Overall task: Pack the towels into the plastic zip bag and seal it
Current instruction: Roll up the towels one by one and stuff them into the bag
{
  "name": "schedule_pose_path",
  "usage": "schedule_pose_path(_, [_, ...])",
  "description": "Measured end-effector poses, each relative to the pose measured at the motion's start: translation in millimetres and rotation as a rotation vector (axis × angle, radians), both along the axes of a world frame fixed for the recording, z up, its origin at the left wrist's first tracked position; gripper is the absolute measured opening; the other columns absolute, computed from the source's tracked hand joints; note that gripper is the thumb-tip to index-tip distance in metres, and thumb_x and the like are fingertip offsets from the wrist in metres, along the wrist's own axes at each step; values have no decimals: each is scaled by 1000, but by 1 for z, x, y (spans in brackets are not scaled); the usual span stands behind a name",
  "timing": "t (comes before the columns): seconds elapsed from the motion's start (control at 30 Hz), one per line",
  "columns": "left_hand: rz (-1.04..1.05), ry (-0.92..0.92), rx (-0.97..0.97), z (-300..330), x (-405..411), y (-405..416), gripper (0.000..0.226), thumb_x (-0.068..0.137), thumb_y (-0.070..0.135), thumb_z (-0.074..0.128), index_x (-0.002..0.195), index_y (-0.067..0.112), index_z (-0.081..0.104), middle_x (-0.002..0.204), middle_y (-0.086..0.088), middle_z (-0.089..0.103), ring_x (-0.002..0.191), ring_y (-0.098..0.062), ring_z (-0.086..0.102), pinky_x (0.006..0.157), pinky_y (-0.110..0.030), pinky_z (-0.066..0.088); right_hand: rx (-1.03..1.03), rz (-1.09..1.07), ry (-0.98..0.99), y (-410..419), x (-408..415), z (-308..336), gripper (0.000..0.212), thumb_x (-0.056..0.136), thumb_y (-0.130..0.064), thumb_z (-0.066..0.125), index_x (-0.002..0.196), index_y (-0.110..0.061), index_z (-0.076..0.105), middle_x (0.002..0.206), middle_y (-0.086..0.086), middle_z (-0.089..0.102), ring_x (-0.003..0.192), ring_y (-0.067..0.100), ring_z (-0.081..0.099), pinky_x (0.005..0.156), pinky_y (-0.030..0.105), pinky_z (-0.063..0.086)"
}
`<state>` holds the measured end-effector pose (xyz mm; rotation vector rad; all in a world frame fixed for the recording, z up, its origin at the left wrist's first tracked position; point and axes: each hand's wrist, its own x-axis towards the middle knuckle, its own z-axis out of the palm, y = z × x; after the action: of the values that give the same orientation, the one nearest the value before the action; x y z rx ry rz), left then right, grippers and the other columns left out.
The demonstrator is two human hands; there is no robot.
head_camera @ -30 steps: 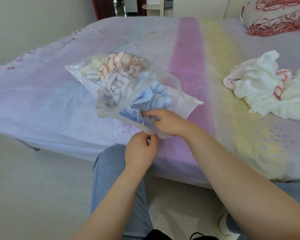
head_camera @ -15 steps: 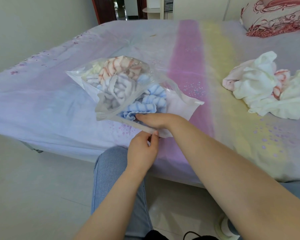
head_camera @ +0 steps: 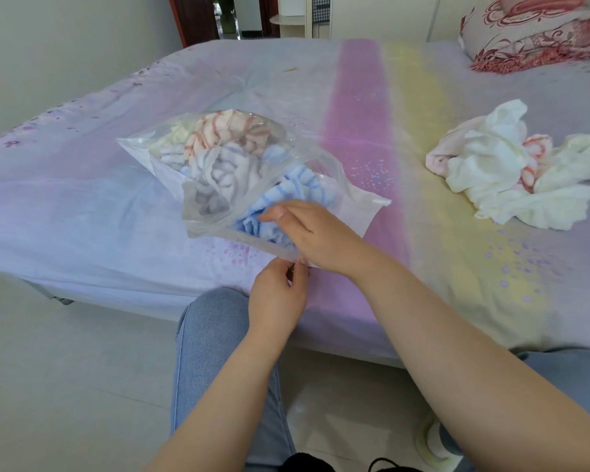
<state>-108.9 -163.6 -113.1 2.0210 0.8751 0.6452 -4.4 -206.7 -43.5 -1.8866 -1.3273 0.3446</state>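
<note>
**Ana:** Head view first: where does the plastic zip bag [head_camera: 225, 185] sit, and what are the hands doing?

**Ben:** The bag lies on the bed [head_camera: 82, 206], near its front edge, mouth toward the person. The left hand [head_camera: 276, 301] pinches the bag's near lip between thumb and fingertips, just this side of the mouth. The right hand [head_camera: 315, 233] is at the mouth, fingers fairly straight and together, pressing on the blue striped towel [head_camera: 269, 223] that sits right at the opening.

**Ana:** Is that towel fully inside?

**Ben:** I judge not quite; blue cloth lies right at the lip. Deeper in the bag are a grey striped towel [head_camera: 218, 172] and a red striped towel [head_camera: 225, 131], bunched against the far end.

**Ana:** So how should this step go?

**Ben:** Hold the lower lip taut with the left hand and push the blue towel toward the far end, flattening it so nothing sits across the zip track. Any fold of cloth caught there would probably stop the seal closing. Pressing air out before zipping should help too.

**Ana:** And the loose towels [head_camera: 511, 175]?

**Ben:** A pile lies well to the right of the bag, on the bed. The bag looks quite full, so whether they would fit I cannot tell. A patterned pillow [head_camera: 532, 32] rests far beyond the bag, at the bed's back right.
</note>
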Motion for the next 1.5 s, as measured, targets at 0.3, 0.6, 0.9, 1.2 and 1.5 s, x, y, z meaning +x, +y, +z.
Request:
schedule_pose_path(0.3, [-105, -25, 20, -5, -8, 8, 48, 89, 44, 42, 78, 5, 68, 77, -9, 71, 79, -24, 65, 75, -45, 51, -584, 110, 370, 50, 27, -26, 50, 95, -43, 23, 128, -32, 59, 137, 3, 55, 124, 21, 51, 108, 31, 34])
schedule_pose_path(0.6, [-162, -14, 6, -3, -7, 18, 32, 98, 32, 51, 79, 16, 73, 81, 1, 74, 82, -15, 66, 73, -26, 46, -647, 5, 258, 86, 38, -28, 32, 95, -40, 37, 77, -19, 52, 84, 1, 52, 88, 20, 46, 75, 27, 33])
schedule_pose_path(0.9, [-50, -89, -109, -1, 14, -5, 33, 100, 30, 48, 79, 14, 67, 72, 5, 65, 74, -13, 59, 67, -23, 42, -248, 8, 201, -16, 41, -24, 43, 94, -6, 40, 129, -21, 59, 126, -4, 60, 113, 10, 58, 95, 16, 45])
schedule_pose_path(1.2, [-421, -14, -158, -7, 55, -57, 13, 95, 20, 53, 95, 25, 65, 87, 11, 68, 88, -9, 63, 75, -15, 44, 162, -901, -30, -119, 132, -43, 30, 84, -7, 50, 99, -25, 70, 132, 1, 51, 114, 19, 54, 91, 26, 43])
schedule_pose_path(1.5, [-505, -1, -23, 13, 88, -66, 15, 96, 24, 51, 95, 36, 60, 90, 13, 69, 85, -6, 62, 69, -8, 39, -360, -1023, 49, -197, 233, -77, 57, 86, -12, 54, 140, -15, 35, 137, 18, 42, 116, 36, 52, 91, 41, 46])
